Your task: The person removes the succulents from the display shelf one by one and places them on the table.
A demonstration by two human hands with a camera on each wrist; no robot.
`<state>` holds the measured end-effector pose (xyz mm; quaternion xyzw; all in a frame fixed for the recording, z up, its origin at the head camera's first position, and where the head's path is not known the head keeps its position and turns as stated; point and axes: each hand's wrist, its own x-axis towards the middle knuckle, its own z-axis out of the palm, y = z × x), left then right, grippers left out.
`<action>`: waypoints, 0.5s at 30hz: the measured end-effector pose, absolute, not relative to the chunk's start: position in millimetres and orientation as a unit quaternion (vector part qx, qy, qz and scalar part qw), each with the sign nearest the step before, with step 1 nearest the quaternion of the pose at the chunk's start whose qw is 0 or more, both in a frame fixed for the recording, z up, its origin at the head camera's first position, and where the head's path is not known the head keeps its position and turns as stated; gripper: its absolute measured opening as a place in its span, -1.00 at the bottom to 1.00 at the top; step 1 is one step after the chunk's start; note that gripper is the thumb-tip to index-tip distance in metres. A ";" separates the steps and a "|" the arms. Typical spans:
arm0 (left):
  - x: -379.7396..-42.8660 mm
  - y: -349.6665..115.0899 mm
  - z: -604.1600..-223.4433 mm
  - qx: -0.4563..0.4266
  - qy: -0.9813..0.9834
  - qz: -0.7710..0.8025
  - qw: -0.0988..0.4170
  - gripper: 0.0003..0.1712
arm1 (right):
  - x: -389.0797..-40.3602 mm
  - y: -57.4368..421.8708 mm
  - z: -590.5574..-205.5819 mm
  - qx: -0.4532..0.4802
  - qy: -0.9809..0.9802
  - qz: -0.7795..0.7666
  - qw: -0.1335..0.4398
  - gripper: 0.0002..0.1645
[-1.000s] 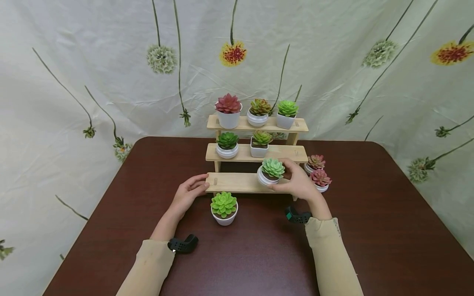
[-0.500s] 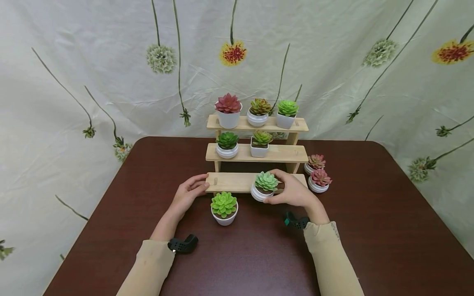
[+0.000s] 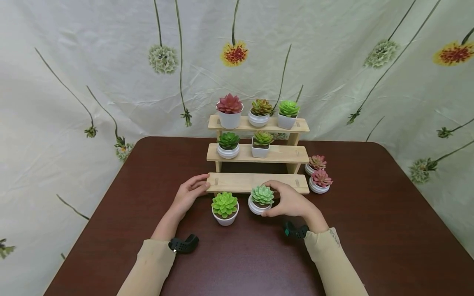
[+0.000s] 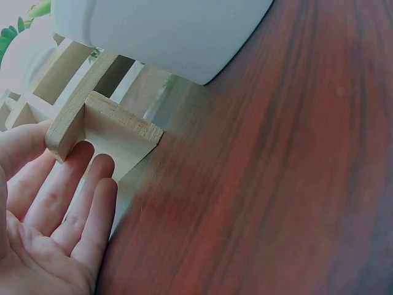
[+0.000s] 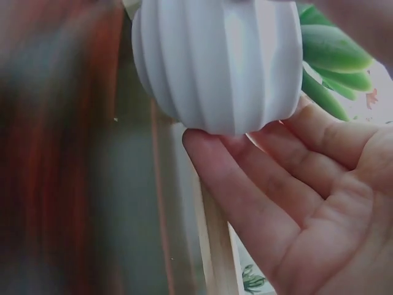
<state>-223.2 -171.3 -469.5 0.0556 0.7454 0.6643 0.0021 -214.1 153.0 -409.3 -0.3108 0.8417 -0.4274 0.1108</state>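
Observation:
My right hand (image 3: 290,201) grips a ribbed white pot with a pale green succulent (image 3: 260,200), thumb on the near side and fingers on the far side. This potted succulent is in front of the bottom step of a three-tier wooden plant stand (image 3: 240,183). In the right wrist view the fingertips press against the ribbed pot (image 5: 215,67). At the stand's left end, my left hand (image 3: 189,193) pinches the bottom plank (image 4: 67,126) between thumb and fingers. A bright green potted succulent (image 3: 224,209) stands on the table, between the hands.
Three potted succulents line the top tier (image 3: 273,124); two more stand on the middle tier (image 3: 283,154). To the stand's right, two pots with pinkish-red succulents (image 3: 320,183) sit on the dark wooden table (image 3: 370,230). A flower-print cloth (image 3: 326,61) hangs behind.
My right hand has brought the pale green succulent from over the bottom tier toward me and slightly left, to the stand's front. The left hand has stayed at the plank's end.

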 end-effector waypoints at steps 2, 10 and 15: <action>-223.3 -171.0 -468.7 0.050 0.746 0.664 0.007 -0.50 | -211.9 151.8 -410.6 -0.317 0.844 -0.418 0.108 -0.30; -222.5 -170.5 -465.5 0.035 0.750 0.660 0.024 -0.50 | -203.4 148.6 -421.1 -0.330 0.859 -0.378 0.103 -0.25; -222.9 -170.7 -466.5 0.036 0.748 0.662 0.023 -0.49 | -201.7 147.7 -426.6 -0.323 0.867 -0.363 0.109 -0.20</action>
